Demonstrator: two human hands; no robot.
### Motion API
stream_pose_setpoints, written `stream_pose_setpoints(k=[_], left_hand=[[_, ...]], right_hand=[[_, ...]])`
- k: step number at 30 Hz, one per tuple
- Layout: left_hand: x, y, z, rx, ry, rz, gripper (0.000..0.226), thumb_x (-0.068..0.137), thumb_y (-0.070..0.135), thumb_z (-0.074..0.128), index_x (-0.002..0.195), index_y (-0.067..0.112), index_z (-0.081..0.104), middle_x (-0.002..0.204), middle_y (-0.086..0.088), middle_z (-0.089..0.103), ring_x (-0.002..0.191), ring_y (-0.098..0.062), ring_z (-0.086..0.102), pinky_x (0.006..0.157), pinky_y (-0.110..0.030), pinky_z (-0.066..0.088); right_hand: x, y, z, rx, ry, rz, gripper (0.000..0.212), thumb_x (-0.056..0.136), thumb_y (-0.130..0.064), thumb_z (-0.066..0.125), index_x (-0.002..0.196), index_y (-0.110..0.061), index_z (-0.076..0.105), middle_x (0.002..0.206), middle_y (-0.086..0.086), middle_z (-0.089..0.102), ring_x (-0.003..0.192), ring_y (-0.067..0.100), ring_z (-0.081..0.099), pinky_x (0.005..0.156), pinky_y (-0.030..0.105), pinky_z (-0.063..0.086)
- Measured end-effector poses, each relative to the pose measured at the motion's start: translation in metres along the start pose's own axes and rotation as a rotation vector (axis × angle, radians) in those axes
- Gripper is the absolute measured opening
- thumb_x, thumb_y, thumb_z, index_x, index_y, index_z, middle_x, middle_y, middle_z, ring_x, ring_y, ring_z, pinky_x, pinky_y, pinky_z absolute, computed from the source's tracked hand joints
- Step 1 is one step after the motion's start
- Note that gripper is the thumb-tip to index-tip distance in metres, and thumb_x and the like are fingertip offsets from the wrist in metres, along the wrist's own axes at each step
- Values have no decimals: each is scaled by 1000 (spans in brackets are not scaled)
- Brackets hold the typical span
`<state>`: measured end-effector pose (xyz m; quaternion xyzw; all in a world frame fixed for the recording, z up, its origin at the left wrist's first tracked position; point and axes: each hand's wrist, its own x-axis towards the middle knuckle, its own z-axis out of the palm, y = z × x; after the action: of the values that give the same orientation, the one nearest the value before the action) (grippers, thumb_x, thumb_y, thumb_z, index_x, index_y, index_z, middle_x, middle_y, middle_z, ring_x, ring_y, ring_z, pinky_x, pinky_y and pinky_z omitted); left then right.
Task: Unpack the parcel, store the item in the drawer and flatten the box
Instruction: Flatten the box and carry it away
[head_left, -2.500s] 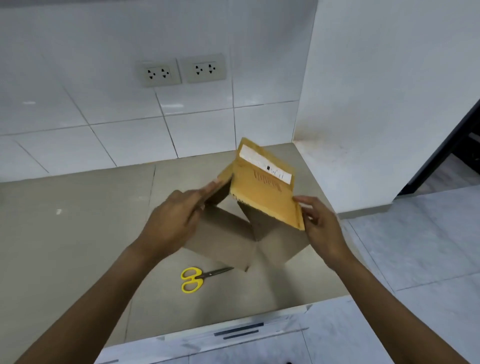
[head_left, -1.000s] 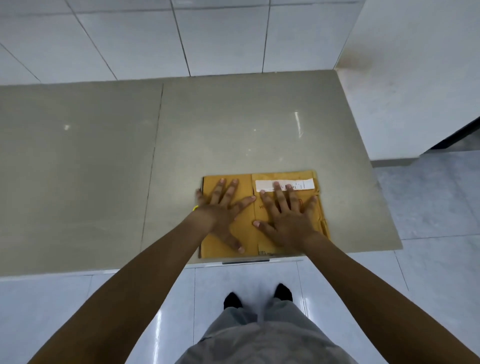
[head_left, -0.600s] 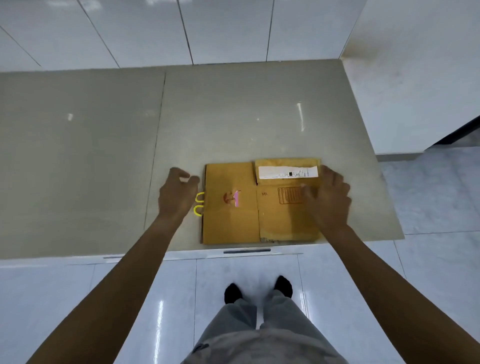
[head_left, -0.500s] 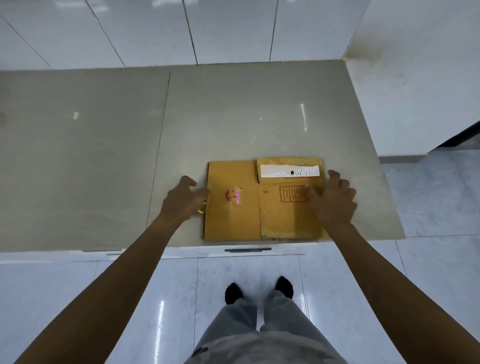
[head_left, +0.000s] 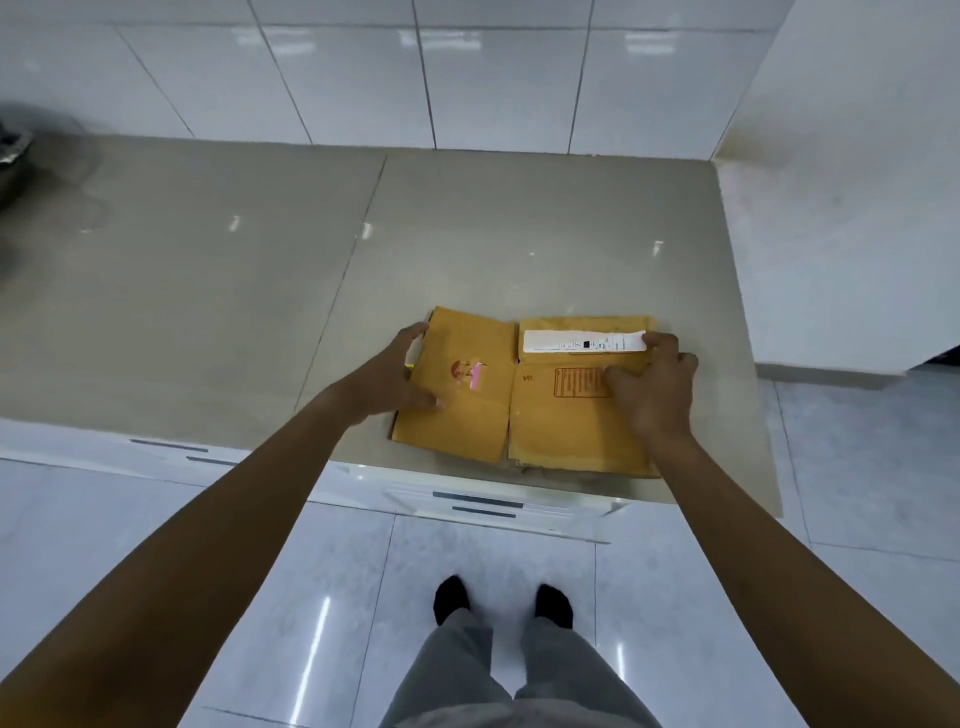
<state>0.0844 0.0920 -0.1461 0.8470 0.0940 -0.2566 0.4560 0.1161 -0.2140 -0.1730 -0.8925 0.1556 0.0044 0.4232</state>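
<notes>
- Your left hand has its grip on the left edge of the flattened yellow-brown cardboard box: thumb lying on the top face, fingers curled round the edge near the upper left corner.
- Your right hand takes the right edge the same way, thumb laid across the printed red rectangle, fingers hooked over the edge beside the end of the white paper shipping label.
- The box lies flat, in two panels side by side, just right of the frame's centre; a red stamp with a pink strip sits on the left panel.
- It rests on the glossy beige tabletop, its lower edge close to the tabletop's front edge.
- Below that edge, a white drawer front with dark slot handles shows.
- White tiled wall fills the top of the frame; your feet in dark socks stand on the pale glossy floor at the bottom.
</notes>
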Motion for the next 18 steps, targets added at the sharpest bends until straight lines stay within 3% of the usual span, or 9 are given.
stream_pose_setpoints(k=[3,8,15,18], left_hand=[[-4,7,9,139,13,14,99,76,23,81,150,32,16,152,-6,29,123,-31,47,98,-46,47],[-13,22,28,472,42,96,90,79,38,76,150,35,20,148,-8,39,122,-34,49,97,-39,43],[-38,45,62,608,116,220,86,80,45,73,149,37,22,139,-10,50,116,-33,52,95,-43,46],[-55,54,76,696,111,288,89,75,54,73,147,43,21,137,-7,51,123,-29,42,100,-44,42]], right_hand=[[3,3,-12,30,-4,-62,56,80,-25,69,129,-21,41,128,7,37,91,16,45,78,31,43],[5,14,-40,44,29,-148,54,82,-24,64,131,-20,43,128,5,37,91,12,46,78,30,44],[-9,32,-83,151,109,-149,42,90,-20,47,132,-19,47,129,4,40,94,11,46,82,28,41],[-23,45,-106,167,151,-119,40,91,-19,45,131,-19,47,131,4,40,94,11,46,81,28,41]])
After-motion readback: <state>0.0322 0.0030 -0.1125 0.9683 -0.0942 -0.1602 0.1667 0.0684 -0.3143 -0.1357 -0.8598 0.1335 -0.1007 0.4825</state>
